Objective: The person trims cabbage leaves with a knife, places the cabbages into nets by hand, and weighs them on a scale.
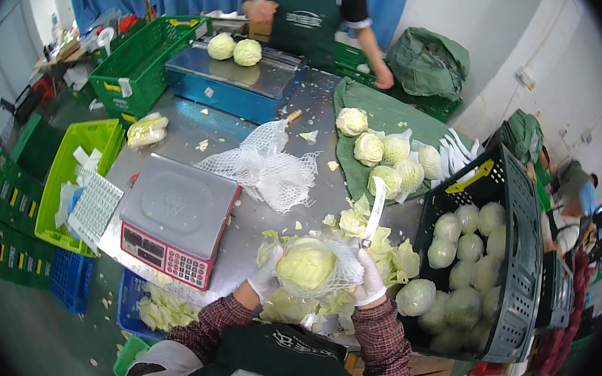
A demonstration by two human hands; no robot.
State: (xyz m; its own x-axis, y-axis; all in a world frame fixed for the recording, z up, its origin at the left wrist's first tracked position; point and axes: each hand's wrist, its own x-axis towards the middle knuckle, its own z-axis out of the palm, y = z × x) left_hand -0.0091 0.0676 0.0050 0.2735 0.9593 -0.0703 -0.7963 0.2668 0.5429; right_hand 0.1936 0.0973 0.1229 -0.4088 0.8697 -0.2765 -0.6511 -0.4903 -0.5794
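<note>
A pale green cabbage head is partly inside a white foam net sleeve in front of me. My left hand, in a white glove, grips the cabbage's left side. The gloved right hand holds a knife, its curved blade pointing up and away, and also touches the net's right end. Loose outer leaves lie around the cabbage. Farther up the steel table is a pile of empty foam nets.
A red-edged scale stands left, a blue scale bearing two cabbages behind it. At right, a dark crate holds wrapped cabbages; more cabbages sit on green cloth. A co-worker stands opposite. Leaves fill a blue basket.
</note>
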